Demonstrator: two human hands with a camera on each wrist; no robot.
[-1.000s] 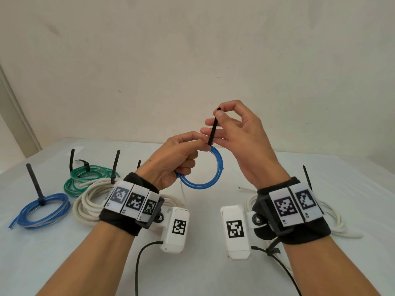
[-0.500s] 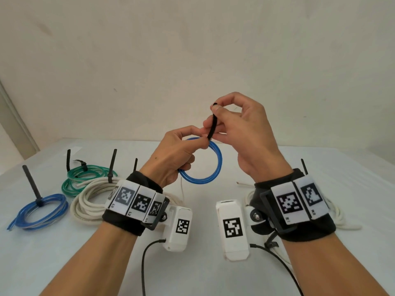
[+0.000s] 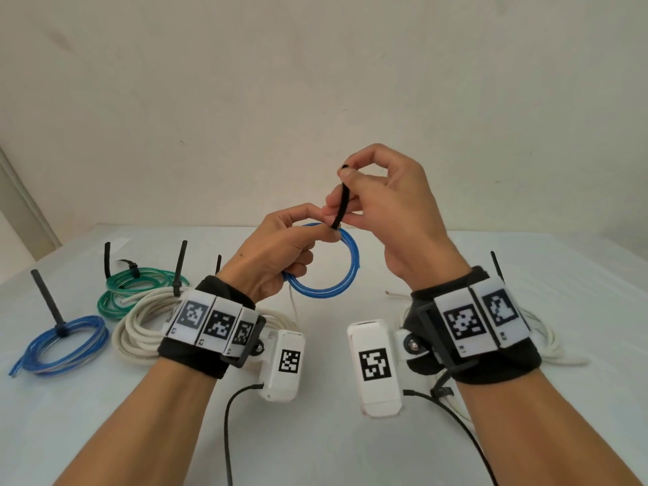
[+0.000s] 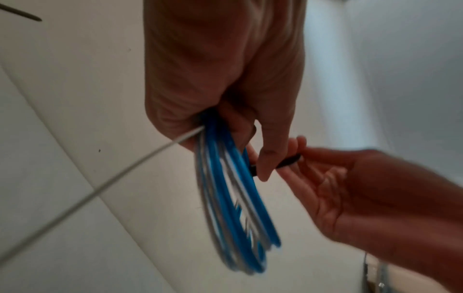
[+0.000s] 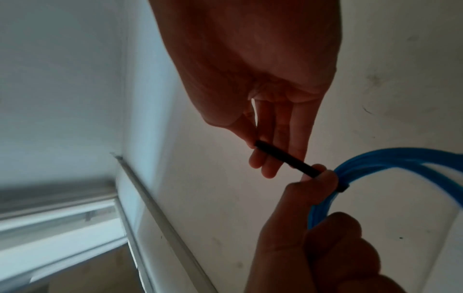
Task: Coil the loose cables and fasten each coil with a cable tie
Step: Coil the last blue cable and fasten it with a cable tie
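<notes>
A small blue cable coil hangs in the air above the table, gripped at its top by my left hand. A black cable tie wraps the coil where my thumb and forefinger pinch it. My right hand pinches the tie's free tail between thumb and fingers, up and to the right of the coil. In the left wrist view the blue coil fans out below my fingers and the tie runs across to the right hand. In the right wrist view the tie slants from my fingertips down to the coil.
On the white table lie tied coils: a blue one at the left, a green one behind it, a white one under my left wrist. Another white coil lies under my right wrist. A plain wall stands behind.
My right hand has drawn the tie's tail upward and a little right, away from the coil. Both hands and the coil have risen slightly.
</notes>
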